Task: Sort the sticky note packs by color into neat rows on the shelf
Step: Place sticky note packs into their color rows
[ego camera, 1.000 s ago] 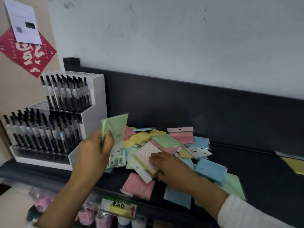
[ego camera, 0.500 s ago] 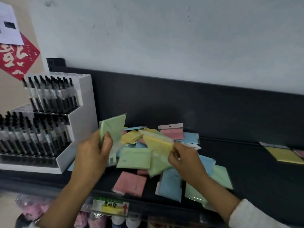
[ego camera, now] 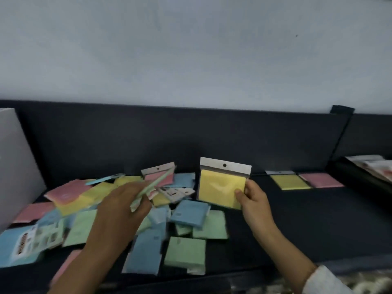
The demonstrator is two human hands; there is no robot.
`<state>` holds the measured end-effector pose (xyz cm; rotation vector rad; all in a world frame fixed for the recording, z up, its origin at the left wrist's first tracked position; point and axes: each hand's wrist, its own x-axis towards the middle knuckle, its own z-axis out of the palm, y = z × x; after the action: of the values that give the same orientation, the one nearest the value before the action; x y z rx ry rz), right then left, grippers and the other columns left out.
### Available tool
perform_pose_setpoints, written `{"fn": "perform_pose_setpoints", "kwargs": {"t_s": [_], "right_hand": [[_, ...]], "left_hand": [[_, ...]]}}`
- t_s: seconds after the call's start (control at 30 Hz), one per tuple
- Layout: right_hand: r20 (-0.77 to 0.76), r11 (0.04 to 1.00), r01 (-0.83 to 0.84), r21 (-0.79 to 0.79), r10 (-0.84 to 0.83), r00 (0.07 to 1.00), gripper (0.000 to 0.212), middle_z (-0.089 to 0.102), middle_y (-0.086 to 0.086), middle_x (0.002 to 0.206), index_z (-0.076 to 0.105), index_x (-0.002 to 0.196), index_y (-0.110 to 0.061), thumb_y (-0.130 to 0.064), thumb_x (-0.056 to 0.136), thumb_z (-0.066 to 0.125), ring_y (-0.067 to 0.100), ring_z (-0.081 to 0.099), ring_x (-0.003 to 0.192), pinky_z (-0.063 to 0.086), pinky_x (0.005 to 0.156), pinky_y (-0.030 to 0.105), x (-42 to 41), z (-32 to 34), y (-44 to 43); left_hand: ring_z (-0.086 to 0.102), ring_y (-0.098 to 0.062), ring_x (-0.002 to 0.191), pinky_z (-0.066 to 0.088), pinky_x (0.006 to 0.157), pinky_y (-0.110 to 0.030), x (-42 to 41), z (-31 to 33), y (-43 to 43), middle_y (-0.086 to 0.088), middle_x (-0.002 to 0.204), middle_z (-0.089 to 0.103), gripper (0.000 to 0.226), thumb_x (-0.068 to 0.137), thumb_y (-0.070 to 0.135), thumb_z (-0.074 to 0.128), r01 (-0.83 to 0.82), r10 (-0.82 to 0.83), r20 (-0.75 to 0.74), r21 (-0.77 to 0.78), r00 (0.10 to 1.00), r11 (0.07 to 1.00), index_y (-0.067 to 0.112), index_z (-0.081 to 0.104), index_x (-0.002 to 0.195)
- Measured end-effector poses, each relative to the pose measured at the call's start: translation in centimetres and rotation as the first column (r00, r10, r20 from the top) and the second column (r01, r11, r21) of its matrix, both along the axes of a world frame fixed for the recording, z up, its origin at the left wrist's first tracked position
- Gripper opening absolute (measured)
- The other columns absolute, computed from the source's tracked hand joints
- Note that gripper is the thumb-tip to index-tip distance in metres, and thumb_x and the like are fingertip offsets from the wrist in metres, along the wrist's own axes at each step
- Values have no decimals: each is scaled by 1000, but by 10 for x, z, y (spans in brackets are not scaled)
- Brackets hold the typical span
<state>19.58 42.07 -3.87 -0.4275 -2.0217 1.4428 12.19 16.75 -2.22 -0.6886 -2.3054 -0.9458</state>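
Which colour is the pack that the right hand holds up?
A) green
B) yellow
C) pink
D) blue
B: the right hand pinches the yellow pack by its lower right corner; the green pack is in the left hand.

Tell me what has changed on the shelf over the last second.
The right hand left the pile, pinched a yellow pack out of it, lifted it upright and carried it rightward, toward the flat yellow pack and pink pack already laid out. Unchanged: the left hand still grips its green pack, and the pile stays jumbled.
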Motion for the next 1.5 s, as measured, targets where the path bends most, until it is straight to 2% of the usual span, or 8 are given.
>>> {"fn": "perform_pose_setpoints", "kwargs": {"t_s": [0.17, 0.27, 0.57, 0.63, 0.77, 1.0, 1.27, 1.5], "right_hand": [[37, 998, 61, 5, -61, 997, 16, 66, 3, 94, 59, 100, -21, -9, 93, 52, 18, 62, 88, 50, 80, 33, 27, 2, 70], [96, 997, 78, -11, -77, 992, 14, 66, 9, 98, 58, 106, -12, -12, 93, 52, 27, 62, 92, 50, 84, 39, 38, 6, 125], [218, 990, 127, -55, -112, 969, 20, 62, 8, 107, 59, 112, -10, -13, 94, 51, 22, 58, 97, 50, 89, 40, 26, 19, 231], [326, 995, 42, -95, -9, 945, 24, 61, 9, 107, 58, 117, -9, -15, 95, 49, 23, 58, 95, 53, 79, 39, 16, 21, 315], [358, 999, 35, 1, -33, 933, 26, 58, 7, 100, 58, 118, -9, -17, 94, 50, 15, 53, 76, 41, 54, 27, 2, 21, 324], [450, 938, -32, 345, -135, 883, 44, 62, 15, 117, 48, 132, -4, -20, 91, 56, 26, 57, 103, 39, 75, 21, -7, 2, 334], [398, 920, 42, 389, -208, 893, 29, 61, 11, 95, 54, 116, -3, -18, 91, 56, 21, 54, 83, 41, 70, 26, -17, -13, 329], [417, 755, 8, 655, -370, 830, 27, 49, 10, 115, 50, 117, -11, -25, 94, 46, 27, 57, 93, 48, 71, 34, -14, -24, 323]], "left_hand": [[58, -7, 69, 41, 59, -18, 11, -6, 65, 1, 84, 71, 30, 75, 26, 52, 110, -118, -98, -83, 988, 990, 16, 72, 94], [51, -9, 84, 28, 55, 1, 22, -5, 108, 7, 80, 70, 27, 68, 19, 58, 116, -129, -115, -111, 985, 987, 20, 71, 92], [60, 1, 80, 42, 67, -11, 39, -14, 153, 17, 97, 66, 34, 77, 32, 44, 248, -272, -29, -328, 962, 911, 28, 67, 102], [65, -2, 79, 44, 65, -11, 47, -24, 241, 17, 100, 66, 35, 78, 33, 43, 183, -222, -62, -379, 973, 907, 28, 67, 103], [66, -6, 82, 52, 65, -16, 48, -21, 236, 15, 105, 64, 33, 81, 32, 42, 239, -265, 8, -457, 964, 857, 31, 62, 107], [68, -13, 87, 48, 79, -21, 42, -17, 257, 7, 101, 70, 34, 81, 27, 43, 224, -333, -117, -532, 936, 816, 24, 72, 98], [49, -8, 109, 34, 91, -26, 11, -24, 274, 12, 104, 69, 31, 82, 29, 46, 245, -446, -227, -586, 866, 773, 29, 71, 99], [48, -9, 113, 32, 93, -28, -28, -12, 300, 17, 108, 66, 27, 81, 32, 49, 307, -549, -141, -703, 824, 642, 36, 69, 98]]}}
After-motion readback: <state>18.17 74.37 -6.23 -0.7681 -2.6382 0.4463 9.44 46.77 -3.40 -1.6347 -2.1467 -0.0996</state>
